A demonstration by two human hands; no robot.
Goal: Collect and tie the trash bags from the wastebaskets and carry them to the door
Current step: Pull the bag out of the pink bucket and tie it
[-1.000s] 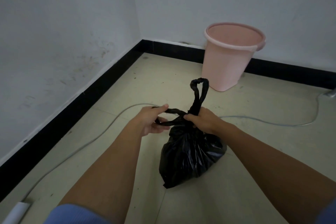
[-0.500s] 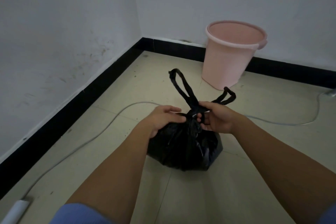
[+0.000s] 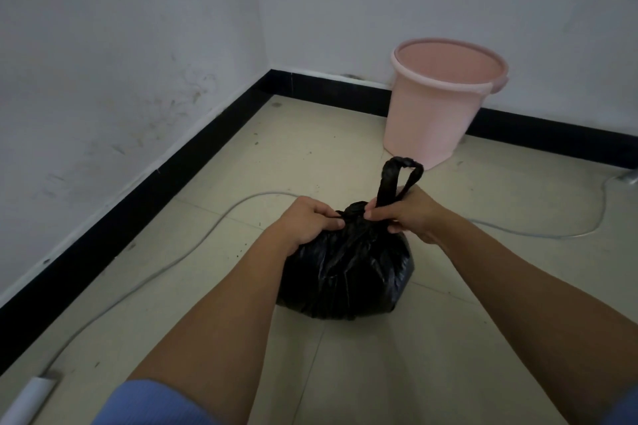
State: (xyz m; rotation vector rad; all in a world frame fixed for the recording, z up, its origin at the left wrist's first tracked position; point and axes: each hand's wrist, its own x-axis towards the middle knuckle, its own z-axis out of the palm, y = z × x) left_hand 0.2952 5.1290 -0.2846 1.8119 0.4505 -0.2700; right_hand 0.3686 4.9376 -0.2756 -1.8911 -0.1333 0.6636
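The scene is dimly, evenly lit; the walls look grey. Soft shadow is cast beside the pink bucket (image 3: 445, 103). Lines are bent by wide-angle distortion away from it.

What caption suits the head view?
Both hands tie the black plastic trash bag before an empty pink plastic bucket.

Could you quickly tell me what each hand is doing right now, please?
Left hand: closed on one tie strip of the black plastic trash bag.
Right hand: closed around the bag's upright looped handle.
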